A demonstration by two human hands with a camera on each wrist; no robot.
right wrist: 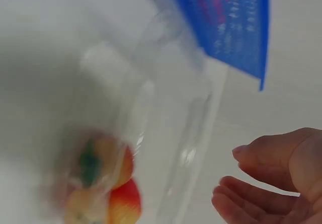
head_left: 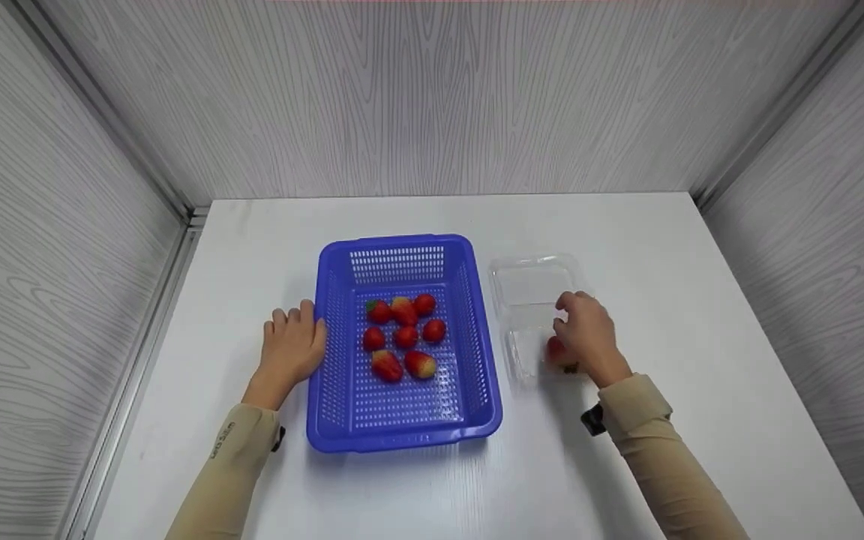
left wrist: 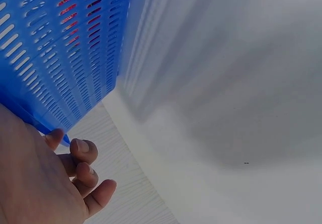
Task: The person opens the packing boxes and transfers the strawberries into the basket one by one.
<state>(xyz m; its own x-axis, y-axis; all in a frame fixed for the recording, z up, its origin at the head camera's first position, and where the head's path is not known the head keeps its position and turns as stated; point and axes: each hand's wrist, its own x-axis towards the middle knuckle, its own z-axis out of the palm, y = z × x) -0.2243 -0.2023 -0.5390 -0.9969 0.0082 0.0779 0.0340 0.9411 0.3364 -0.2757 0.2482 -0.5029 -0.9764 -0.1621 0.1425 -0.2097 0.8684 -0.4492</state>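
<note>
A blue plastic basket [head_left: 409, 436] holds several strawberries [head_left: 405, 337] spread over its perforated floor. My left hand [head_left: 293, 346] rests at the basket's left rim, its thumb overlapping the edge; in the left wrist view the fingers [left wrist: 86, 179] hang loosely bent below the rim. To the basket's right lies a clear plastic clamshell box [head_left: 533, 285] with its lid folded back. Over its near half hovers my right hand [head_left: 586, 334], partly covering strawberries [head_left: 558, 352] in the box. In the right wrist view thumb and fingers stand apart with nothing between them, and two strawberries [right wrist: 126, 201] show, blurred.
Everything stands on a white table [head_left: 432, 495]. Wood-grained white panels [head_left: 417, 97] enclose it at the back and on both sides. The clamshell box sits close beside the basket's right wall.
</note>
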